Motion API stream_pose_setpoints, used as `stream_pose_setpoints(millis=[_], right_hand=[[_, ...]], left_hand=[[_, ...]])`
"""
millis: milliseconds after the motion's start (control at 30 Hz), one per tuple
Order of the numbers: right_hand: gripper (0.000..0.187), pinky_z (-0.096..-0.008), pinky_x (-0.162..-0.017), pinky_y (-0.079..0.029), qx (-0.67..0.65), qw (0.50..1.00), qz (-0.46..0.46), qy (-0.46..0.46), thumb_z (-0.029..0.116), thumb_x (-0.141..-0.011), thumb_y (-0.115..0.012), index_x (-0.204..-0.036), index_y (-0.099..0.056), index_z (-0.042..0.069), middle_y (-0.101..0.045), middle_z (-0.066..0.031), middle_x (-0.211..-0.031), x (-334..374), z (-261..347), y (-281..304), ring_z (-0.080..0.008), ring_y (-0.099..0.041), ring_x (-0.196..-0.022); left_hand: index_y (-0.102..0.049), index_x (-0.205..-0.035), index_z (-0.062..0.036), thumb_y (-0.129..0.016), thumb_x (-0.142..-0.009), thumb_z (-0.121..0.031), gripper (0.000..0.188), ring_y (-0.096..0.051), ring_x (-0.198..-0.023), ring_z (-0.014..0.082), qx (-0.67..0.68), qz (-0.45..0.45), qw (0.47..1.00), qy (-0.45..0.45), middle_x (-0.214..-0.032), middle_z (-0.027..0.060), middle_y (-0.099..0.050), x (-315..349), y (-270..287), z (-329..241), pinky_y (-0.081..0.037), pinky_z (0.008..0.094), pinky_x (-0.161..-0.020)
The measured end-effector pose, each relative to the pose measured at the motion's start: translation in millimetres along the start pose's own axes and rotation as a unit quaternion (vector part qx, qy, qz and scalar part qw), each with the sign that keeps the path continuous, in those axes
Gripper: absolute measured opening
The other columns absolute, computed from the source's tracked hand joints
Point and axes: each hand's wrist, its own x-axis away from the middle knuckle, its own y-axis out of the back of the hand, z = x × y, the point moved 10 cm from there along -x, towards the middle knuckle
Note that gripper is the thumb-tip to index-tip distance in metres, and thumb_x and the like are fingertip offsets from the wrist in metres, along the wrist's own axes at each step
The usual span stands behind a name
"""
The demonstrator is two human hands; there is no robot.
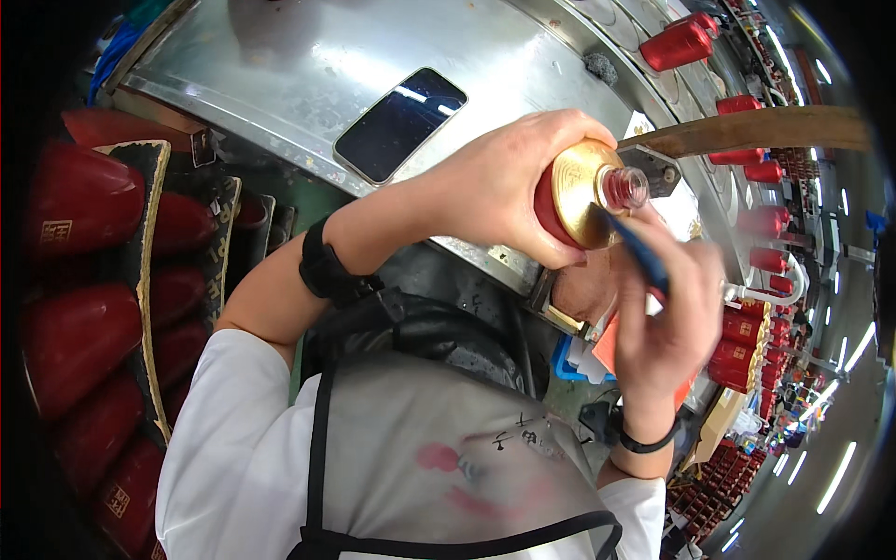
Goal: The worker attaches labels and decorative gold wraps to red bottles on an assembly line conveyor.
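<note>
My left hand (509, 177) is wrapped round a bottle (577, 187) with a red body, a gold shoulder and a clear threaded neck. The bottle is tilted, its neck toward my right hand. In my right hand (677, 303), blurred by motion, is a slim dark-blue tool (638, 250) with a tapered tip, perhaps a brush or a blade; its exact kind is unclear. The tip rests at or very near the gold shoulder, just below the neck. Most of the red body is hidden behind my left fingers.
A black phone (401, 124) lies on the metal table (299, 103). A red bottle (679, 42) and several others stand along a line at the right, near a grey scouring pad (600, 68). A curved wooden bar (756, 131) juts in there. Red containers (84, 345) fill racks at left.
</note>
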Motion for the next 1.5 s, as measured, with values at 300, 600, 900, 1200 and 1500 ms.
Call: stream_pose_setpoints(millis=[300, 600, 900, 1200, 1500], right_hand=[[0.027, -0.0431, -0.094, -0.051, -0.059, 0.997, 0.041, 0.006, -0.006, -0.078, -0.071, -0.104, -0.069, -0.001, -0.062, -0.0138, -0.085, 6, -5, 4, -0.0283, -0.065, -0.086], [0.031, -0.0483, -0.102, -0.049, 0.046, 0.979, 0.130, 0.148, -0.009, -0.071, -0.073, -0.101, -0.070, -0.001, -0.056, -0.0124, -0.088, 9, 22, -30, -0.0352, -0.065, -0.097], [0.026, -0.0289, -0.066, -0.046, 0.008, 0.996, -0.002, 0.084, -0.008, -0.082, -0.070, -0.107, -0.066, -0.001, -0.070, -0.0135, -0.100, -5, -1, 3, -0.0178, -0.053, -0.072], [0.027, -0.0527, -0.109, -0.043, -0.114, 0.990, 0.046, 0.062, -0.006, -0.076, -0.072, -0.102, -0.070, -0.002, -0.053, -0.0088, -0.073, 2, 9, -8, -0.0252, -0.063, -0.078], [0.028, -0.0447, -0.093, -0.047, -0.003, 0.988, 0.093, 0.124, -0.007, -0.078, -0.071, -0.106, -0.067, -0.001, -0.064, -0.0119, -0.087, 6, 29, -29, -0.0251, -0.061, -0.083]], left_hand=[[-0.043, -0.135, -0.0039, -0.092, -0.060, -0.026, 0.092, -0.054, -0.117, 0.0309, -0.045, -0.148, 0.988, -0.024, -0.126, 0.0151, -0.052, 17, 1, 0, -0.045, 0.0382, -0.100], [-0.025, -0.148, -0.0033, -0.078, -0.077, -0.027, 0.092, -0.041, -0.126, 0.0410, -0.186, -0.217, 0.958, -0.014, -0.140, 0.0214, -0.039, 37, -11, -14, -0.035, 0.0483, -0.107], [-0.042, -0.141, -0.0078, -0.091, -0.059, -0.029, 0.097, -0.050, -0.122, 0.0327, -0.178, 0.006, 0.979, -0.101, -0.125, 0.0149, -0.054, -7, 9, -17, -0.042, 0.0409, -0.103], [-0.050, -0.129, -0.0071, -0.091, -0.056, -0.016, 0.084, -0.058, -0.112, 0.0324, -0.052, -0.102, 0.993, -0.033, -0.121, 0.0139, -0.055, 10, -1, -9, -0.047, 0.0381, -0.097], [-0.041, -0.137, -0.0010, -0.078, -0.075, -0.031, 0.079, -0.051, -0.116, 0.0382, -0.146, -0.296, 0.941, -0.077, -0.127, 0.0194, -0.049, 40, -4, -16, -0.042, 0.0453, -0.099]])
